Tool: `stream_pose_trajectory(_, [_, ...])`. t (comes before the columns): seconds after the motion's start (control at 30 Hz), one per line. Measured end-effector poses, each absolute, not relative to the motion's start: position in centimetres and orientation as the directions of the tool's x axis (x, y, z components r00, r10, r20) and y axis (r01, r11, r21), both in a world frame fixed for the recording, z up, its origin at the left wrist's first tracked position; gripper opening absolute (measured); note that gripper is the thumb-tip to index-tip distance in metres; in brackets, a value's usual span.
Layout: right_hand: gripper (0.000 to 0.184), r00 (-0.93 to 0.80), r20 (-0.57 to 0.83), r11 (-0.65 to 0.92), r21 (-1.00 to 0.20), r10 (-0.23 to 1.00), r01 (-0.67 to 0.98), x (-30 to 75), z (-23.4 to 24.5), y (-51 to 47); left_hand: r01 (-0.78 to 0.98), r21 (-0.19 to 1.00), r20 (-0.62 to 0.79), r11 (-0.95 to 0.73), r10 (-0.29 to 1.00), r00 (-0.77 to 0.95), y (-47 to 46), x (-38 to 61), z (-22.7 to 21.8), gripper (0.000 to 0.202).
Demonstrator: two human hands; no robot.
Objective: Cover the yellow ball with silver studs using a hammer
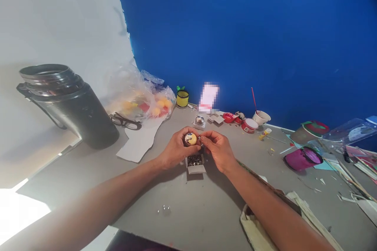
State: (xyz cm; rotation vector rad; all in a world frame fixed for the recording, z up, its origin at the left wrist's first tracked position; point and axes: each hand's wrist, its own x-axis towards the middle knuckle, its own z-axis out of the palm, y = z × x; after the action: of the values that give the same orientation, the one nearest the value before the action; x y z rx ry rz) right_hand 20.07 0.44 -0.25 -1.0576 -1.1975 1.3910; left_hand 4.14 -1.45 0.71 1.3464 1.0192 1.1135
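My left hand [178, 147] is closed around a small pale-yellow ball [192, 138], partly covered with shiny silver rounds that look like thumbtack heads. At the ball's right side, the fingertips of my right hand [217, 148] are pinched together. Whatever small piece may be between them is too tiny to make out. Just below both hands, an open small cardboard box [196, 170] holds many shiny dark metal bits. Behind the hands, a silver-covered ball [199, 120] rests on a small white stand or box.
A large flask [73, 106], eyeglasses [126, 121] and a plastic bag [147, 102] are at the left. Paint pots [249, 125], a paper cup [261, 118] and a glue stick [265, 133] line the back. A purple cup [303, 158] lies right; cloth [256, 229] is near my right forearm.
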Motion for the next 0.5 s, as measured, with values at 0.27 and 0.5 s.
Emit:
stream_pose_trajectory(0.27, [0.024,-0.118,0.110,0.110,-0.994,0.987,-0.002,19.8,-2.0,0.3,-0.049,0.999,0.012,-0.006,0.991,0.131,-1.3,4.3,-0.1,0.032])
stream_pose_trajectory(0.5, [0.032,-0.164,0.056,0.062,-0.998,0.985,0.028,20.3,-1.4,0.3,0.020,0.998,0.055,-0.057,0.992,0.116,-1.2,4.3,-0.1,0.032])
